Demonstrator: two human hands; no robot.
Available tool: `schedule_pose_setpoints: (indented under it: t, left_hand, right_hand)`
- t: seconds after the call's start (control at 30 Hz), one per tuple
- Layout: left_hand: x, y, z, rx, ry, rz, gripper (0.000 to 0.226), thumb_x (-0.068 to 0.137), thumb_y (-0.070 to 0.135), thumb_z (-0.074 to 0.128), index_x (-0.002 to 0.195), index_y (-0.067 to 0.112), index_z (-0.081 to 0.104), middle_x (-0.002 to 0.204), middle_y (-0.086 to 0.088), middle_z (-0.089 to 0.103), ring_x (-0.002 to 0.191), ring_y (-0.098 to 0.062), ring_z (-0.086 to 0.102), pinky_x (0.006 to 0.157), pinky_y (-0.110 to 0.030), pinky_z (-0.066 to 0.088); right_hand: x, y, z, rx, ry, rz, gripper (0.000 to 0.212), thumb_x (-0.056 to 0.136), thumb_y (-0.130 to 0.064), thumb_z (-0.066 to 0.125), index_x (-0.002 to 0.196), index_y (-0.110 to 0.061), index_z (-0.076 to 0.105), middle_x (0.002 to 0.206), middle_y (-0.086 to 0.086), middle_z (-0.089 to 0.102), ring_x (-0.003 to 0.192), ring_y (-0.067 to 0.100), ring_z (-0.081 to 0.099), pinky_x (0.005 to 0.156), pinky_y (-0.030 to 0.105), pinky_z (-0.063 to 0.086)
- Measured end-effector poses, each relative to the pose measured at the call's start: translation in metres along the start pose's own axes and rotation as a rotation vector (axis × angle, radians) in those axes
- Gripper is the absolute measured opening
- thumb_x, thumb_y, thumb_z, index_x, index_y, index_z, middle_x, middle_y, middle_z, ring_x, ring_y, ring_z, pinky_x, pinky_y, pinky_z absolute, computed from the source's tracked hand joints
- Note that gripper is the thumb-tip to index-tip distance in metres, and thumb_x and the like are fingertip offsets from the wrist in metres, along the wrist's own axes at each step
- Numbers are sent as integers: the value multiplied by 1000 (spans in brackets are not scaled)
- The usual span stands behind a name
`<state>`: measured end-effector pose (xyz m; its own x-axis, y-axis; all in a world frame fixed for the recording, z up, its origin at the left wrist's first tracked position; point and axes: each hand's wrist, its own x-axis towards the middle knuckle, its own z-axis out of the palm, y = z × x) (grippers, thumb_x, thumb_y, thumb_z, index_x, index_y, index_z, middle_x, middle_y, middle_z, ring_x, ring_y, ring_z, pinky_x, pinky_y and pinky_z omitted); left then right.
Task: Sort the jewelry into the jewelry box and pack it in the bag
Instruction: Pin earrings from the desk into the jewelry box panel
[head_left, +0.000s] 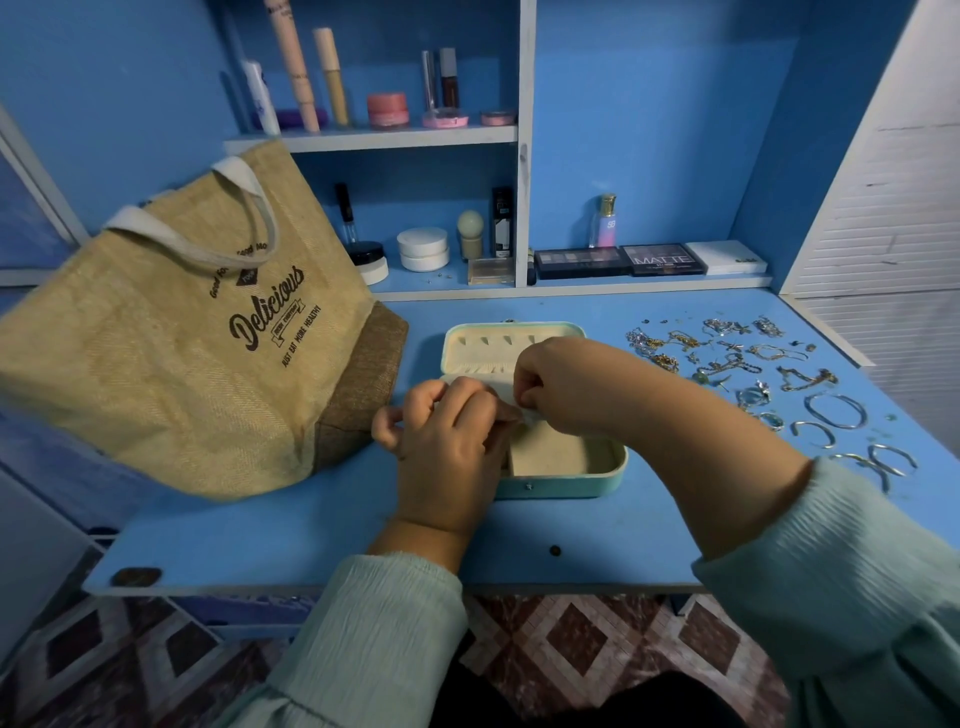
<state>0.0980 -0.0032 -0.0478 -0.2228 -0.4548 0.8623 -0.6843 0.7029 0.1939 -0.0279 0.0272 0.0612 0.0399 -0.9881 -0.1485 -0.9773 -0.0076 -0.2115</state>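
Observation:
A mint jewelry box (571, 480) lies open at the middle of the blue desk, its cream lining showing. Both hands hover over its middle. My left hand (447, 447) has curled fingers pinching something small and pale at the box's centre. My right hand (561, 387) is curled too, fingertips meeting the left hand's at the same spot. What they pinch is too small to name. Loose jewelry (727, 358), chains, rings and hoop earrings, is spread on the desk to the right. A jute tote bag (208, 332) printed "Delicious" stands to the left.
Shelves behind hold cosmetics: tubes and jars on top (389, 109), makeup palettes (618, 260) and a perfume bottle below. The desk's front edge (363, 587) runs below my wrists. A white slatted panel (893, 208) stands at the right.

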Motion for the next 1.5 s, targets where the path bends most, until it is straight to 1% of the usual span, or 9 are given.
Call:
schedule_pose_setpoints:
  t: [0.2, 0.37, 0.5, 0.67, 0.93, 1.17, 1.3, 1.43, 1.5]
  left_hand:
    - [0, 0, 0, -16, -25, -6, 13, 84, 33, 51, 82, 26, 40, 93, 8, 51, 89, -19, 39, 62, -56, 45]
    - [1, 0, 0, -47, -56, -37, 14, 87, 38, 46, 83, 27, 40, 95, 9, 52, 89, -20, 41, 64, -58, 44]
    - [4, 2, -1, -11, -61, -68, 12, 83, 39, 49, 85, 29, 42, 88, 6, 64, 92, -19, 39, 68, -53, 44]
    - [7, 6, -4, 51, -62, -59, 11, 80, 38, 49, 87, 32, 43, 89, 8, 63, 94, -19, 37, 77, -43, 30]
    - [11, 8, -9, 85, -108, -30, 10, 76, 32, 48, 86, 35, 52, 88, 13, 62, 93, -17, 39, 73, -28, 10]
    - [13, 12, -12, 129, -162, -63, 13, 74, 27, 51, 78, 33, 62, 87, 14, 62, 93, -16, 39, 76, -33, 18]
    - [15, 16, -15, 125, -196, -60, 17, 74, 29, 47, 79, 34, 63, 87, 15, 62, 93, -16, 40, 76, -34, 18]
    - [15, 19, -17, 130, -229, -60, 20, 68, 21, 75, 79, 33, 64, 89, 13, 61, 94, -17, 39, 78, -35, 18]
    - [15, 22, -18, 130, -265, -59, 29, 60, 19, 83, 80, 32, 65, 90, 11, 61, 94, -17, 39, 79, -36, 18]
  right_hand:
    - [2, -5, -4, -21, -61, 65, 29, 92, -15, 52, 120, -10, 58, 119, 8, 58, 105, 24, 55, 84, 29, 44]
    - [2, -4, -9, 47, -105, 70, 27, 94, -15, 47, 117, -13, 61, 120, 7, 59, 96, 19, 52, 78, 27, 40]
    - [-4, 3, -3, 107, 10, 37, 25, 94, -14, 46, 110, -19, 65, 114, 4, 62, 102, 24, 57, 86, 30, 46]
    - [-12, 17, 6, 200, 154, 3, 25, 92, -13, 47, 105, -21, 67, 110, 0, 62, 97, 21, 58, 88, 36, 49]
    - [-33, 39, 32, 263, 428, -20, 20, 93, -23, 52, 99, -15, 69, 109, 1, 55, 105, 21, 44, 84, 25, 34]
    - [-44, 61, 70, 325, 765, -58, 17, 84, -19, 57, 91, -11, 71, 95, 6, 58, 90, 32, 55, 79, 27, 35]
    - [-47, 64, 80, 355, 890, -38, 19, 83, -14, 56, 93, -8, 71, 89, 5, 54, 80, 21, 52, 69, 17, 35]
    - [-48, 61, 90, 528, 928, 24, 13, 88, -12, 59, 97, -10, 68, 88, -7, 47, 77, 10, 50, 70, 24, 45]
    - [-50, 60, 94, 590, 911, 83, 11, 88, -14, 59, 98, -16, 65, 85, -16, 45, 78, 3, 48, 72, 17, 40]
